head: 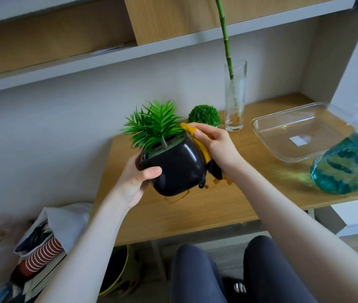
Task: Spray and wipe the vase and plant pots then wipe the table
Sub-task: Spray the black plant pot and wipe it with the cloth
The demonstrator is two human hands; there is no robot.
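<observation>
Head view: black pot [174, 169] with green fern-like plant [151, 123] is held tilted above the wooden table [206, 206], off the surface. Left hand [136, 182] grips the pot's left side, thumb across the front face, remaining fingers wrapped behind and out of sight. Right hand [215, 145] presses a yellow cloth [200, 145] against the pot's right side, fingers curled over the cloth at the rim; the cloth's dark lower end hangs below the hand beside the pot's base. Behind the right hand, a small round green ball plant [204, 115] sits on the table; its pot is hidden. Just to its right stands a tall clear glass vase [235, 99] holding a bamboo stalk [225, 36], upright near the wall. Right of the vase, a clear glass dish [267, 136] lies on the table. A teal spray bottle [342, 169] stands at the right end of the table, just in front of the dish, its white head blurred. Shelf [108, 60] runs along the wall above. Bags [42, 248] on the floor at left, beside the person's knees [228, 270].
</observation>
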